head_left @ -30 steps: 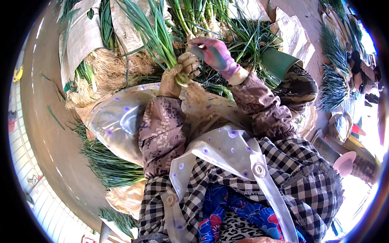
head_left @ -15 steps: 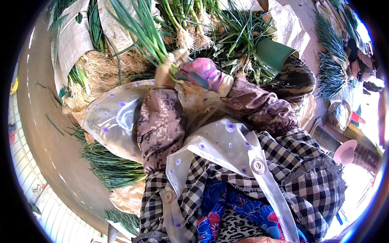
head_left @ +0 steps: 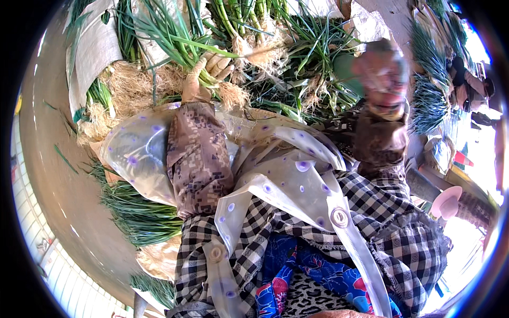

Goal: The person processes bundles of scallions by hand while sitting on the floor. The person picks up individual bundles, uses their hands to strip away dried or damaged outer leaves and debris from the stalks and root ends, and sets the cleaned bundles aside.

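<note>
My left hand (head_left: 204,74), in a pale glove, holds a small bunch of green onions (head_left: 183,50) by the lower stems. Their leaves point up and left, and the stringy roots (head_left: 233,96) hang out to the right of the palm. Motion smears my right hand (head_left: 384,77) at the upper right, so its fingers cannot be made out. It is raised apart from the bunch, in front of a green thing (head_left: 347,73) that it partly hides. A clear apron with purple dots (head_left: 302,164) covers my lap.
Stacked green onions with tan roots (head_left: 140,85) lie at the upper left. Loose onions and leaves (head_left: 318,53) are heaped ahead. More bundles lie at my left side (head_left: 140,214) and far right (head_left: 424,100). A pink round thing (head_left: 447,202) is at the right.
My right hand has left the bunch and swung right and up. The left hand has shifted slightly left with the onions, its fingers now showing.
</note>
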`<state>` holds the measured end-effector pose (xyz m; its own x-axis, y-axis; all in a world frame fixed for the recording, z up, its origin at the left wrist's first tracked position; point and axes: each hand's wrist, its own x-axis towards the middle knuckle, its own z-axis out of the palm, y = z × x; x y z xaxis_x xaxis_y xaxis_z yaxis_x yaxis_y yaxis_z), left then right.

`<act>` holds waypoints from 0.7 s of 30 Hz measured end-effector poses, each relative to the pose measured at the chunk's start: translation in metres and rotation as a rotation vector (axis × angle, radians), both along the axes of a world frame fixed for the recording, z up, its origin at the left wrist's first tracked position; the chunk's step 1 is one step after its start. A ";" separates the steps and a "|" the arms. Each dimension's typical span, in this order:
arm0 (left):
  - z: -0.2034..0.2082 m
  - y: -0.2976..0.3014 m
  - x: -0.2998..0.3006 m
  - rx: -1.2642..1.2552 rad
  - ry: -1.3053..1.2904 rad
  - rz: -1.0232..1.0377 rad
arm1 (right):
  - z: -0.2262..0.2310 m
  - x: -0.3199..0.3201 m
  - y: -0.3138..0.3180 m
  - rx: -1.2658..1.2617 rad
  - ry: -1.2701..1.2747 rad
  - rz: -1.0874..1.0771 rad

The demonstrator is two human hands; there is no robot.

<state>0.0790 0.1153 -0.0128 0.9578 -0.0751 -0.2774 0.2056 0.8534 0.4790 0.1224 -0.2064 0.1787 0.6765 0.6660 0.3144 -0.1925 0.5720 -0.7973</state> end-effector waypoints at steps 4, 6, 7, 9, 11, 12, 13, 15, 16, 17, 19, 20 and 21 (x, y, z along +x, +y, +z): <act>0.018 -0.015 -0.002 -0.001 -0.049 0.001 | 0.041 -0.009 -0.007 -0.111 0.072 -0.330; 0.013 -0.021 -0.001 -0.050 -0.085 0.011 | 0.045 -0.015 -0.001 -0.221 0.022 -0.473; 0.010 -0.020 -0.003 -0.077 -0.083 0.020 | 0.047 -0.013 0.003 -0.146 0.008 -0.357; 0.001 -0.018 -0.006 -0.132 -0.092 0.037 | 0.046 -0.006 -0.003 -0.136 -0.035 -0.341; -0.008 -0.017 -0.005 -0.186 -0.112 0.040 | 0.035 0.011 -0.021 -0.277 -0.089 -0.348; -0.010 -0.016 -0.004 -0.212 -0.125 0.042 | 0.018 0.021 -0.025 -0.547 -0.119 -0.350; 0.002 -0.016 -0.005 -0.104 -0.119 0.048 | -0.011 0.033 -0.028 -0.877 -0.176 -0.305; -0.014 -0.007 -0.007 -0.221 -0.157 0.025 | -0.063 0.032 -0.015 -1.785 -0.751 -0.053; -0.016 -0.010 -0.004 -0.265 -0.152 0.017 | -0.083 0.028 -0.005 -2.132 -1.053 0.128; -0.014 -0.017 -0.001 -0.278 -0.131 0.003 | -0.126 0.044 -0.022 -2.313 -1.157 0.521; -0.007 -0.012 -0.003 -0.261 -0.089 0.032 | -0.151 0.029 -0.005 -1.476 -0.821 -0.047; -0.003 -0.013 -0.005 -0.244 -0.067 0.014 | -0.155 0.024 0.014 -1.107 -0.063 0.061; 0.003 -0.014 -0.006 -0.222 -0.049 -0.011 | -0.163 0.024 0.036 -0.698 0.372 0.070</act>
<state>0.0729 0.1013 -0.0101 0.9686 -0.1400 -0.2056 0.1968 0.9368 0.2892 0.1459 -0.1699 0.0154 0.6042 0.6709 -0.4299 -0.5338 -0.0598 -0.8435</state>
